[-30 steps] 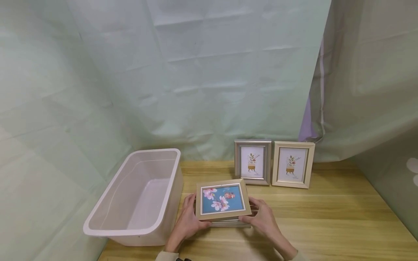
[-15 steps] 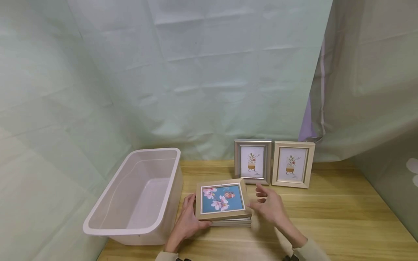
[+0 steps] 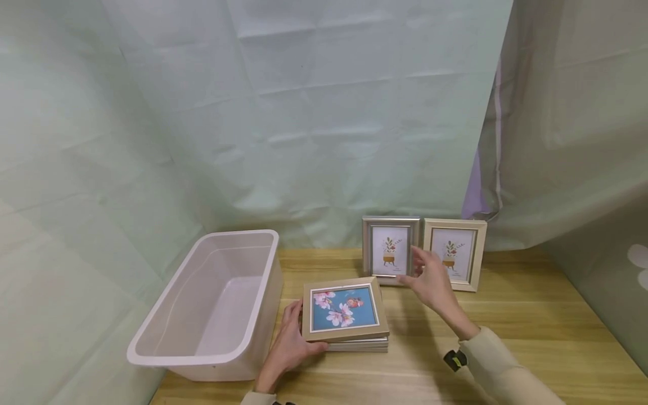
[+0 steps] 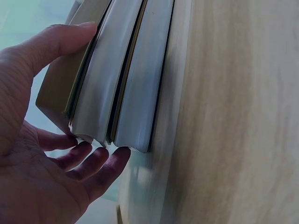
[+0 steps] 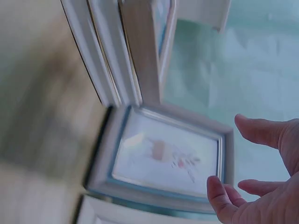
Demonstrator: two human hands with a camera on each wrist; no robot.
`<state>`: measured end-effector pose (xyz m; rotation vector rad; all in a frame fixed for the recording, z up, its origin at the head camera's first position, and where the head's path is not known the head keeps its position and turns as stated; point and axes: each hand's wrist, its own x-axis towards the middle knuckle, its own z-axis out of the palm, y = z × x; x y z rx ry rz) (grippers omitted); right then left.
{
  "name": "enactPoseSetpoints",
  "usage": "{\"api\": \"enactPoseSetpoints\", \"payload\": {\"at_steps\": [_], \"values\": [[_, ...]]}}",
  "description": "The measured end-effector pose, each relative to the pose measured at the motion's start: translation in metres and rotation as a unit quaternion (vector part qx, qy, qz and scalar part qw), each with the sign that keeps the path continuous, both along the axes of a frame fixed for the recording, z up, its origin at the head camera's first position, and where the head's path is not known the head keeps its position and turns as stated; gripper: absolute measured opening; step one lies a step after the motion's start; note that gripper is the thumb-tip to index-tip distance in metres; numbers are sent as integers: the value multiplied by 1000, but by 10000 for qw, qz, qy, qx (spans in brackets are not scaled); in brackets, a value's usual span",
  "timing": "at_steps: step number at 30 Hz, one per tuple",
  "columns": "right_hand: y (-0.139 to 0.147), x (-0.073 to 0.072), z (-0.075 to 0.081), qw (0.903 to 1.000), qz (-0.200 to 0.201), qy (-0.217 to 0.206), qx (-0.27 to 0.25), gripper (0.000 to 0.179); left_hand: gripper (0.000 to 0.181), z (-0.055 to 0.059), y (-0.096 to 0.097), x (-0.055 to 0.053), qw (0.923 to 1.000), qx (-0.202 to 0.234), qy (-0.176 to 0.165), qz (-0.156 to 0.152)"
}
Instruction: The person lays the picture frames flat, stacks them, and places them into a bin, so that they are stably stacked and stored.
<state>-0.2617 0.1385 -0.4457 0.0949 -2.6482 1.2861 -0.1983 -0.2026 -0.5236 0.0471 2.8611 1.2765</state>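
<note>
Left grip [image 3: 289, 344] curled round left corner of frame stack [image 3: 345, 312], which lies right of it on counter [image 3: 547, 326]; right grip [image 3: 430, 281] spread, silver frame [image 3: 388, 250] ahead-left, cream frame [image 3: 468, 259] right.

Up on the person's head, one camera looks forward and down over the bench [image 3: 536, 326], far enough back to take in the tub [image 3: 187, 360], the left hand [image 3: 289, 347], the right hand [image 3: 431, 281] and the hanging sheet [image 3: 304, 112] behind. The left wrist's camera is very close, side on to the stack of picture frames [image 3: 345, 309], tipped so the bench fills its right half. The right wrist's, tipped too, faces the silver frame [image 5: 163, 151] from near by. All three share the stack; head and right wrist share the silver frame.
</note>
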Motion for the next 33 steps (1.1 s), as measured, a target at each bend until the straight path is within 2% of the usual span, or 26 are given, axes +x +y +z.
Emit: {"api": "enactPoseSetpoints", "payload": {"at_steps": [5, 17, 21, 22, 25, 28, 29, 33], "values": [[6, -19, 9, 9994, -103, 264, 189, 83, 130, -1, 0, 2, 10000, -3, -44, 89], [7, -51, 27, 9976, -315, 457, 423, 89, 128, 3, 0, 3, 9999, 36, -21, 114], [7, -59, 33, 9972, -365, 456, 466, 86, 128, 3, -1, 4, 9996, 209, 170, 122], [7, -60, 34, 9970, -368, 450, 505, 86, 125, -2, -3, 3, 9993, 158, 336, 84], [7, -64, 36, 9967, -335, 401, 620, 85, 124, -2, -4, 4, 9987, 205, 460, 78], [6, -66, 37, 9966, -258, 305, 715, 85, 124, -3, -4, 3, 9993, 167, 318, 106], [6, -67, 37, 9967, -228, 275, 733, 84, 127, 3, -3, 4, 9995, 250, 147, 159], [4, -70, 36, 9965, -122, 131, 814, 82, 127, 2, -2, 2, 9995, 218, -108, 191]]}}
